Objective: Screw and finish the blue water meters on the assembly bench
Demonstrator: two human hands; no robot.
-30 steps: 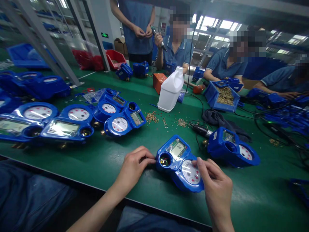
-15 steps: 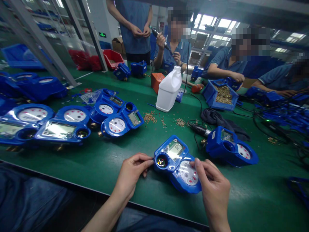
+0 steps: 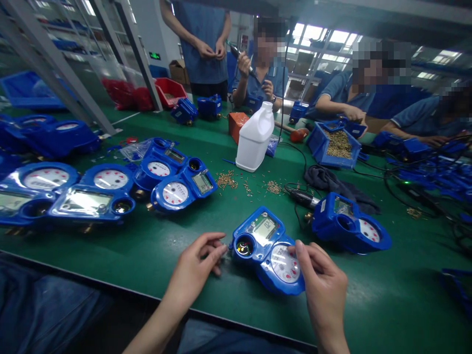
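Note:
A blue meter [image 3: 263, 233] with a lit display, a round dial and a dark round opening lies face up on the green table before me. My left hand [image 3: 199, 258] is just left of it, apart from the housing, fingers bent and spread with nothing visible between them. At the dial's right edge is my right hand [image 3: 322, 278], thumb and forefinger close together; whatever they may pinch is too small to make out. Another blue meter [image 3: 346, 223] lies to the right, beside a black electric screwdriver [image 3: 302, 196].
Several blue meters [image 3: 92, 194] stand at the left. Beyond are small brass screws [image 3: 226, 179], a white jug [image 3: 255, 140], a blue bin [image 3: 334, 147] of brass parts, a dark cloth [image 3: 324, 179] and cables. Several people work across the green table [image 3: 147, 260].
My left hand has drawn back to the left from the meter's corner, and its fingers have opened. My right hand remains at the dial. The whole view has shifted slightly.

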